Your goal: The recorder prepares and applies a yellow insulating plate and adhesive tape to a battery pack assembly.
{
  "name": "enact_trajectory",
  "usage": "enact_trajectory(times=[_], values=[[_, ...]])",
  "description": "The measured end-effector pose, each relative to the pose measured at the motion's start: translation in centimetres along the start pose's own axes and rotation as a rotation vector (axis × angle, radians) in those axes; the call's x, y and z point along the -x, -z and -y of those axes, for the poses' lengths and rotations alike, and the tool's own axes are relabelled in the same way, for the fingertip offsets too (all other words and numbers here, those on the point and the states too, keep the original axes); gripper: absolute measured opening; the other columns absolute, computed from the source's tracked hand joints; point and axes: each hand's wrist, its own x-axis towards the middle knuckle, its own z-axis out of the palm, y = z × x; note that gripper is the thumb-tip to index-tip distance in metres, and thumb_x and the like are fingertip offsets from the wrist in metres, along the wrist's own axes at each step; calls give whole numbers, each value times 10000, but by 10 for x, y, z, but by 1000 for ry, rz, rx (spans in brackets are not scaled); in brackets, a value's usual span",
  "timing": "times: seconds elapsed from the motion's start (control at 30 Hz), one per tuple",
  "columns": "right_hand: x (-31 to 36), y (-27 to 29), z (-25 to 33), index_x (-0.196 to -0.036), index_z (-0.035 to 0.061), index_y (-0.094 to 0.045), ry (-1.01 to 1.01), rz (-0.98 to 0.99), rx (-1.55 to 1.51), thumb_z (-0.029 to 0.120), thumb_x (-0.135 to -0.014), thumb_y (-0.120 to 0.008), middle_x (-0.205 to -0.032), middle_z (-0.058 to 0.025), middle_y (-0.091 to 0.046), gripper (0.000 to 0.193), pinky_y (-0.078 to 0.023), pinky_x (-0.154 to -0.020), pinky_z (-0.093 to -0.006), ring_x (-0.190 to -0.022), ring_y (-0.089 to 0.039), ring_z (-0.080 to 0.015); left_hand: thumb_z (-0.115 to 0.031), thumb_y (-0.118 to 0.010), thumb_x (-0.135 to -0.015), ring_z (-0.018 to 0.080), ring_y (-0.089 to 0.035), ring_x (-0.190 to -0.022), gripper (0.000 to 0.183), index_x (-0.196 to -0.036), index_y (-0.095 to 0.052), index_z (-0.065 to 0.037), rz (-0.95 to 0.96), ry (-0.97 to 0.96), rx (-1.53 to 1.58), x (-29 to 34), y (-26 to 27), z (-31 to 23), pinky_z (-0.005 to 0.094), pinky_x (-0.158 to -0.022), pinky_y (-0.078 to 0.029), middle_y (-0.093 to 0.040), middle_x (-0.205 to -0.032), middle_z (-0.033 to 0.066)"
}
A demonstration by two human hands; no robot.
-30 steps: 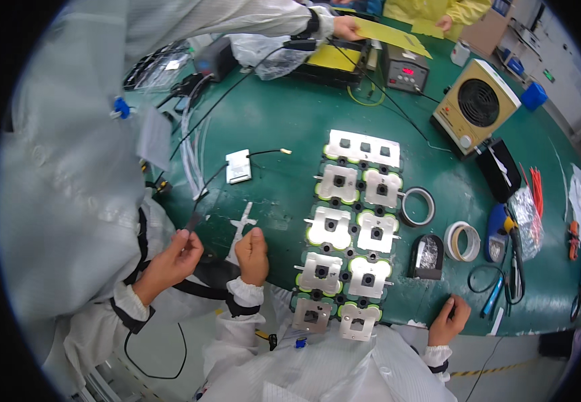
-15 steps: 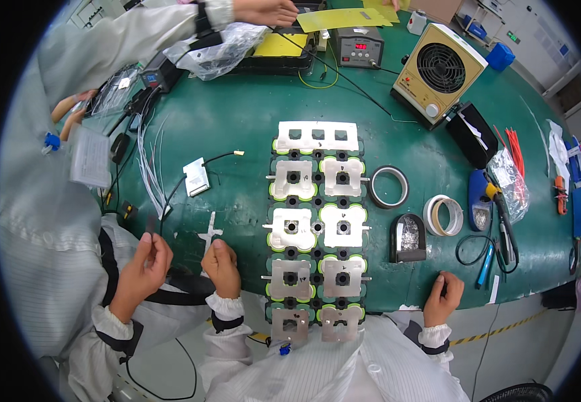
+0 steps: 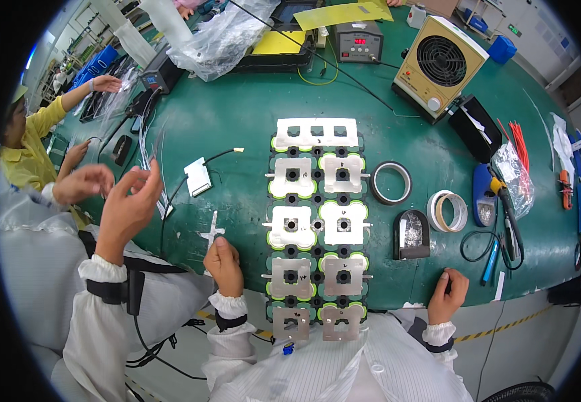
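My left hand (image 3: 225, 266) rests at the table's near edge in a loose fist with the thumb on top. Just beyond its thumb lies a white cross-shaped piece (image 3: 213, 231) on the table. My right hand (image 3: 448, 296) is also curled closed at the edge, farther right, and nothing shows in it. Between my hands stands a long battery module (image 3: 317, 228), its black and green cell holders topped by square metal plates (image 3: 342, 224) with cut-out centres. The nearest plates reach over the table edge towards my body.
At left a co-worker's hand (image 3: 129, 208) is raised near thin wires (image 3: 144, 144). A wired white part (image 3: 198, 177) lies nearby. Right of the module are a black tape roll (image 3: 391, 183), white tape roll (image 3: 448, 213), black holder (image 3: 411, 234) and soldering iron (image 3: 509, 228). A fan unit (image 3: 440, 70) stands behind.
A co-worker's arm that stretched across the far left has drawn back, uncovering a person in yellow. The nearby co-worker's hand has risen. My own hands stay almost where they were.
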Motion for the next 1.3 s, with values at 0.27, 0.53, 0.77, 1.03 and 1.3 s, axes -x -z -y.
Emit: enact_trajectory(times=[0.27, 0.53, 0.77, 1.03, 1.3], values=[[1, 0, -1, -944, -14, -625, -23, 2, -43, -10, -884, -588, -954, -139, -647, 71, -468, -795, -383, -889, -579, -308, -311, -431, -1053, 77, -323, -475, 501, -611, -356, -86, -22, -23, -17, 0, 4, -4, 260, -445, -252, -354, -540, -10], [17, 5, -20, -1021, -37, -614, -120, 58, 10, 48, -949, -556, -967, -156, -606, 126, -456, -779, -388, -897, -565, -300, -309, -472, -1039, 68, -342, -500, 496, -609, -408, -69, 30, 47, 54, 7, -1, 6, 266, -467, -261, -391, -545, -24], [16, -2, -22, -1021, -19, -603, -71, 58, 14, 76, -979, -530, -963, -118, -576, 128, -427, -731, -334, -852, -539, -242, -219, -499, -1030, 53, -304, -580, 418, -663, -415, -36, 42, 59, 108, 7, 6, 2, 276, -498, -255, -352, -601, -47], [14, -3, -19, -1015, -17, -600, -55, 43, 9, 73, -977, -531, -965, -119, -577, 119, -434, -745, -339, -864, -544, -243, -220, -505, -1027, 50, -290, -596, 422, -665, -397, -33, 46, 38, 112, 3, 4, 6, 281, -496, -248, -328, -603, -46], [15, -2, -21, -1001, -14, -596, -67, 52, 39, 79, -979, -525, -952, -118, -570, 118, -427, -749, -339, -873, -538, -250, -224, -496, -1029, 51, -290, -601, 421, -669, -390, -32, 54, 81, 124, 8, 5, 0, 281, -506, -248, -325, -611, -45]])
